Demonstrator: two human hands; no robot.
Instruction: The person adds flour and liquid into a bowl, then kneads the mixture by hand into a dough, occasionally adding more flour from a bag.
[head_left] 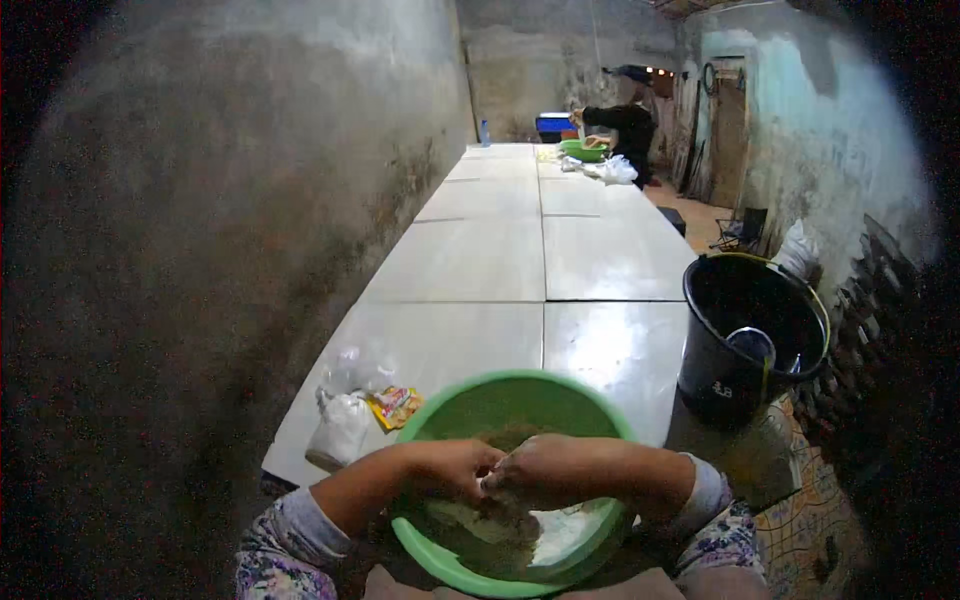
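head: left fisheye of worn pair | above and behind left hand and right hand, close | facing down and forward | white-topped table stretching beyond the hands

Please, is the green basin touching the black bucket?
Apart. The head view shows a strip of white table between the green basin and the black bucket.

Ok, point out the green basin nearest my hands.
The near basin, under your left hand and right hand; the far basin is down the table, by a co-worker.
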